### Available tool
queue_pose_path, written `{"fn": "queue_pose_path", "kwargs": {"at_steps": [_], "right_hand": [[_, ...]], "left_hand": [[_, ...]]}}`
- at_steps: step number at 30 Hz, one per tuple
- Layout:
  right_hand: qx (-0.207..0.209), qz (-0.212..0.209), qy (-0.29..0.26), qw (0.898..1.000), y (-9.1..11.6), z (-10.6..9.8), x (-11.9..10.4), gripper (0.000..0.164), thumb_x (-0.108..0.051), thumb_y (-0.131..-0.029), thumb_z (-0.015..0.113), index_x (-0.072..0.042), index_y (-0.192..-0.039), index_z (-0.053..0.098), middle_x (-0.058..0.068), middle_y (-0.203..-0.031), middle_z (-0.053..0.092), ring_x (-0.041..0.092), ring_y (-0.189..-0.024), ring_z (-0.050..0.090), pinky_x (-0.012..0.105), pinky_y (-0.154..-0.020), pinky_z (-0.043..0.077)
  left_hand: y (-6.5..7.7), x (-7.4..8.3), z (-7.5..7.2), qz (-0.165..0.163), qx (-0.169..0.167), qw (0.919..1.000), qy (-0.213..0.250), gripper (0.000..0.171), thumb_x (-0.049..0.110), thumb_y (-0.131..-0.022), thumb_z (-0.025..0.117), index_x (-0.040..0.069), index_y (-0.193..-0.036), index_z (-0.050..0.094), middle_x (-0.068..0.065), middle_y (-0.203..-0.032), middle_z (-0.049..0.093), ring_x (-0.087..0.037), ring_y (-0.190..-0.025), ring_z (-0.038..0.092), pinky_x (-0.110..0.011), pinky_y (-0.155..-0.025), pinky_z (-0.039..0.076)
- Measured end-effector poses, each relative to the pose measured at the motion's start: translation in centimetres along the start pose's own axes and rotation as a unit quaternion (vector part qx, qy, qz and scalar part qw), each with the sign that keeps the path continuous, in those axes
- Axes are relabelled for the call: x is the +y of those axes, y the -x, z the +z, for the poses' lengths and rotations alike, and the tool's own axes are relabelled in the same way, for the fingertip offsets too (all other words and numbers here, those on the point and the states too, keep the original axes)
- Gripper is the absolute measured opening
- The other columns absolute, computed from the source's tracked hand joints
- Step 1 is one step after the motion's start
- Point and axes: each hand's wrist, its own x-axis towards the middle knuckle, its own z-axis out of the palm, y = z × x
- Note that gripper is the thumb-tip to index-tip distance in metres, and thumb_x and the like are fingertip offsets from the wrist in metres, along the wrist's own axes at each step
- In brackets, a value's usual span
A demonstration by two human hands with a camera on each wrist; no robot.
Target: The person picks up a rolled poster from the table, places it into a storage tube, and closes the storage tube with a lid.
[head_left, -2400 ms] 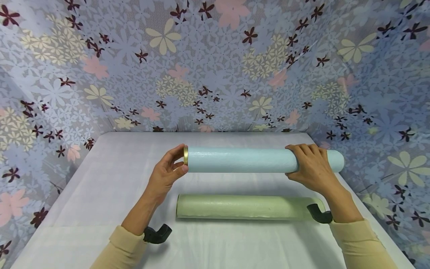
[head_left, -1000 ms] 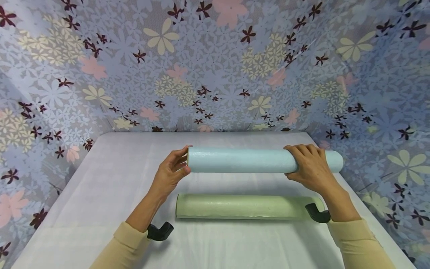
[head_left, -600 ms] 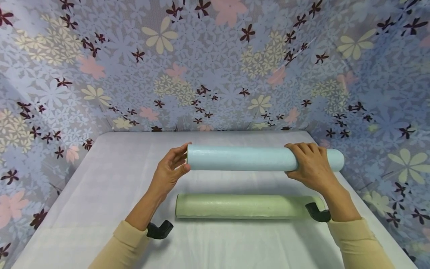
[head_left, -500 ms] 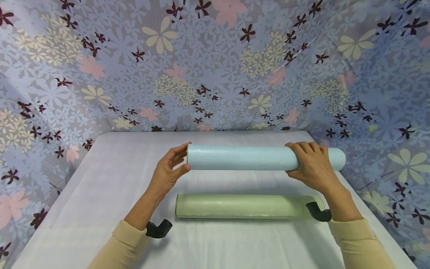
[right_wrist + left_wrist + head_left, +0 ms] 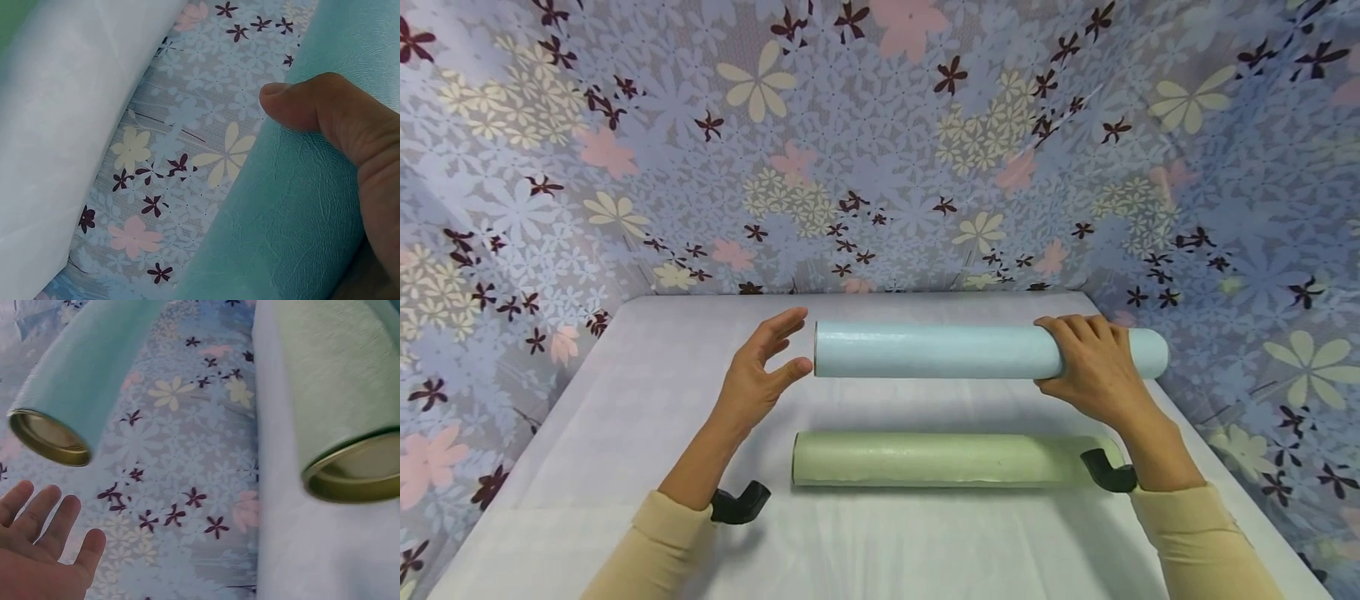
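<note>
A long light-blue cardboard tube (image 5: 925, 351) is held level above the table, my right hand (image 5: 1097, 367) gripping it near its right end. In the right wrist view my thumb (image 5: 294, 103) lies across the tube's textured blue surface. My left hand (image 5: 752, 383) is just off the tube's left end, its fingers spread and holding nothing. The left wrist view shows a gold metal lid (image 5: 53, 439) set into that end, with the left fingertips a little apart from it. Nearer me, a pale green tube (image 5: 940, 461) lies on the table, parallel to the blue one.
The table (image 5: 625, 467) wears a white cloth. Floral fabric (image 5: 880, 167) hangs behind it and at both sides. A gold metal end (image 5: 356, 472) closes the green tube's left side. Black curved mounts (image 5: 741, 504) stick out from both wrists.
The gold lid, first sticking out of the blue tube's left end, has gone in flush. My left hand has since let go and moved left; the right hand keeps its grip.
</note>
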Motion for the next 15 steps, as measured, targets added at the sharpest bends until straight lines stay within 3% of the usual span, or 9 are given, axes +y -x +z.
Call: {"fn": "queue_pose_path", "kwargs": {"at_steps": [5,9,12,15], "right_hand": [[-0.006,0.002,0.003,1.000,-0.2,0.1,-0.3,0.076,-0.021,-0.059,0.085,-0.013,-0.126,0.051,0.016,-0.118,0.057,0.041,-0.108,0.045,0.059,-0.089,0.030],[-0.013,0.003,0.005,1.000,-0.5,0.1,-0.6,0.076,-0.021,-0.059,0.085,-0.013,-0.127,0.051,0.016,-0.118,0.058,0.041,-0.108,0.045,0.059,-0.090,0.029],[-0.020,0.005,0.004,1.000,-0.6,0.1,-0.9,0.076,-0.021,-0.060,0.084,-0.013,-0.127,0.051,0.015,-0.119,0.058,0.041,-0.108,0.045,0.059,-0.091,0.029],[-0.025,0.004,0.005,1.000,-0.8,0.2,-1.2,0.075,-0.022,-0.060,0.084,-0.013,-0.127,0.050,0.016,-0.118,0.058,0.041,-0.108,0.045,0.059,-0.091,0.028]], "left_hand": [[-0.5,1.0,-0.5,0.008,0.001,0.9991,-0.043,0.067,0.029,-0.083,0.070,0.027,-0.143,0.040,0.003,-0.148,0.042,-0.019,-0.138,0.037,-0.043,-0.115,0.027],[-1.0,1.9,-0.2,0.031,-0.013,0.9907,-0.131,0.076,0.037,-0.079,0.072,0.026,-0.145,0.037,-0.001,-0.149,0.040,-0.024,-0.141,0.033,-0.054,-0.114,0.024],[-1.3,2.3,0.3,0.099,-0.017,0.9685,-0.228,0.082,0.039,-0.074,0.075,0.019,-0.144,0.039,-0.007,-0.146,0.044,-0.029,-0.137,0.038,-0.059,-0.109,0.028],[-1.5,2.5,0.9,0.176,-0.007,0.9308,-0.320,0.085,0.039,-0.070,0.078,0.012,-0.141,0.042,-0.010,-0.141,0.048,-0.030,-0.131,0.044,-0.056,-0.104,0.034]]}}
